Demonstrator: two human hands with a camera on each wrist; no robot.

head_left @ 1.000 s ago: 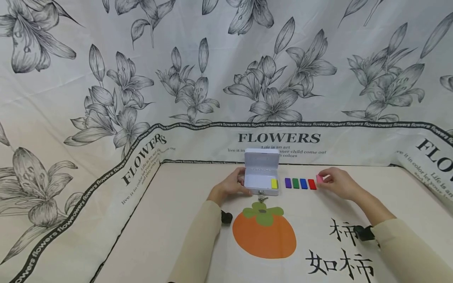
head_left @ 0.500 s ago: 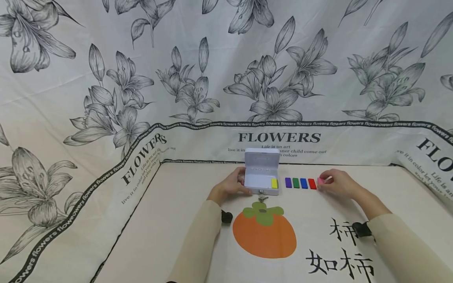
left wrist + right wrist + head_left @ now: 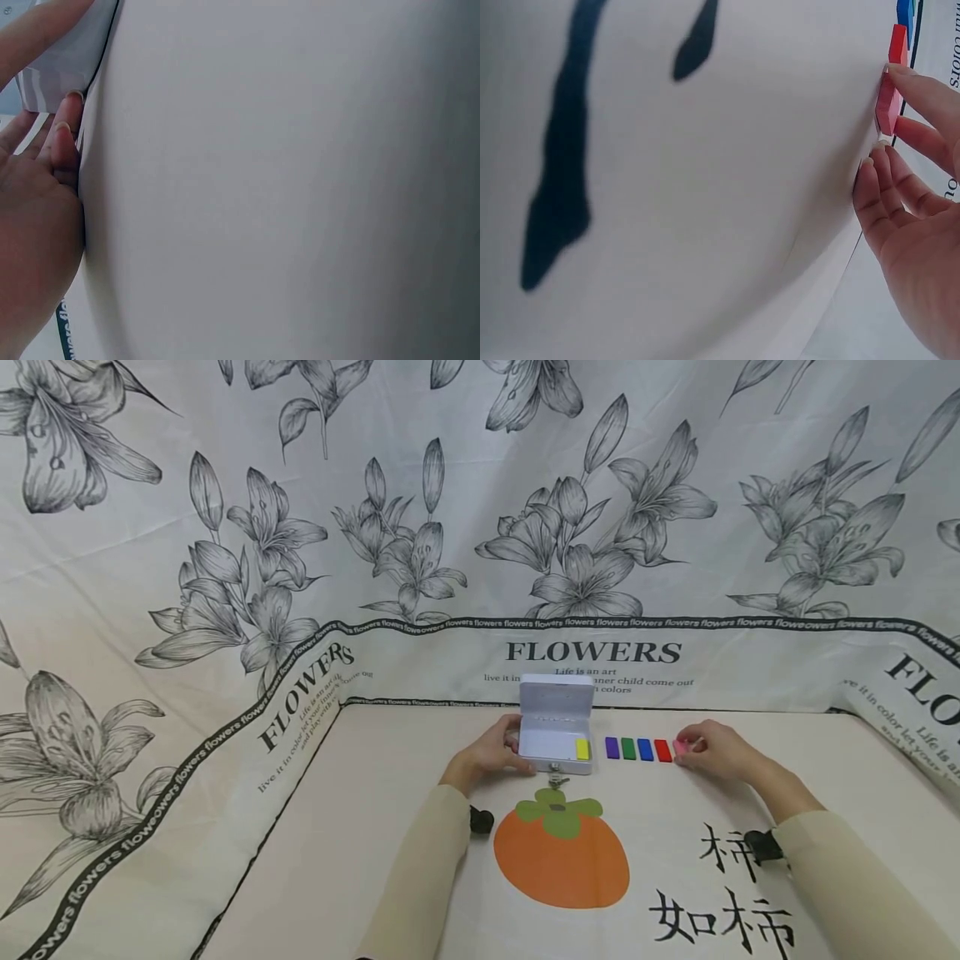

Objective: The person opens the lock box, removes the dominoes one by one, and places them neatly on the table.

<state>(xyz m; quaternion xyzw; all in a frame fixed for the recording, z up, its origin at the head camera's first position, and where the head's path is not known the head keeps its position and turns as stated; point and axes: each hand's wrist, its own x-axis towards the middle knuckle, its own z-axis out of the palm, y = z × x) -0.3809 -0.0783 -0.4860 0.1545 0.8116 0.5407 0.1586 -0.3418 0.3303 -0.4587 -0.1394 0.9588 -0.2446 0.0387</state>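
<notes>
My left hand [image 3: 489, 750] grips the left side of a small white cash box [image 3: 547, 747], its hinged lid raised. Inside, at the right end, lies a yellow block [image 3: 582, 749]. A key hangs from the lock at the front. To the right of the box stretches a row of flat blocks: purple [image 3: 612, 747], green [image 3: 628, 748], blue [image 3: 646, 749] and red [image 3: 663, 750]. At the row's right end my right hand [image 3: 716, 752] pinches a pink block [image 3: 888, 105] between thumb and forefinger, right beside the red one. Its other fingers are bent close to the tabletop.
The pale table cover [image 3: 360, 827] bears a printed orange persimmon [image 3: 562, 872] and black characters [image 3: 723, 918] in front of the box. Behind the table hangs a floral curtain [image 3: 420, 664] with lettering, close to the back of the raised lid.
My right hand has lowered the pink block slightly, and it now lies lower beside the red block. My left hand and the box stay where they were.
</notes>
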